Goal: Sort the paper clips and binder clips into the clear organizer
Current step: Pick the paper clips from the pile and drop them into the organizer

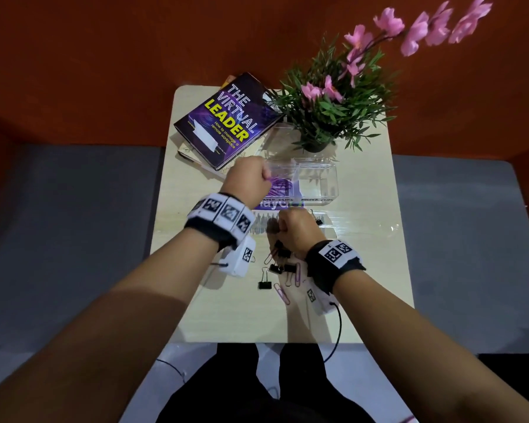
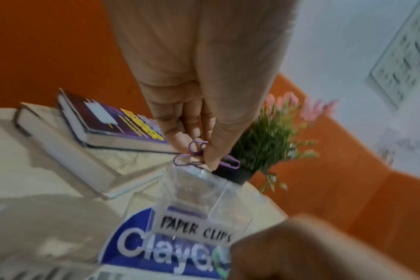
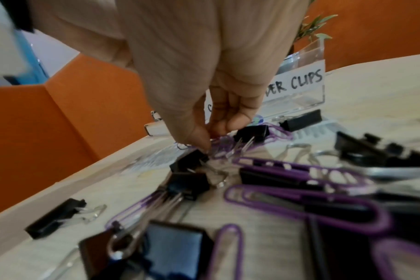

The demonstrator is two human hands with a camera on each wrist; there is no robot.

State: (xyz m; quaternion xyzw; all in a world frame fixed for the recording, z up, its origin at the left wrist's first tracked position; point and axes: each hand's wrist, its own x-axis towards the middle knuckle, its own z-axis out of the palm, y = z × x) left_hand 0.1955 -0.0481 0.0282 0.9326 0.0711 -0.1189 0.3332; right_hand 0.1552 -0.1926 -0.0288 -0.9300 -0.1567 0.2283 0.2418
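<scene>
The sorting looks partly done, I'd say. The organizer (image 1: 318, 190) sits at mid-worktop (image 1: 364, 270), and its left compartment, labelled for paper clips, already holds a small heap of purple ones (image 1: 280, 186); the right compartment, labelled for binder clips, looks empty as far as I can see through the clear walls. The left hand (image 1: 248, 181) is poised over the left compartment, its grip pinching a couple of purple paper clips (image 2: 192, 153) between thumb and fingertips, just above the rim. They hang roughly crosswise to the fingers, long axes near level, rounded ends pointing left in the wrist view. Nearer, the right hand (image 1: 293, 230) is down in the loose pile (image 1: 280, 267), its grip closing thumb and fingertips on a tangle of purple clips (image 3: 218, 145) lying flat on the worktop beside a black binder clip (image 3: 187, 161); whether it has one fully caught I can't tell. Left to do, by my reckoning: several paper clips, lying flat at mixed angles, and every binder clip.
</scene>
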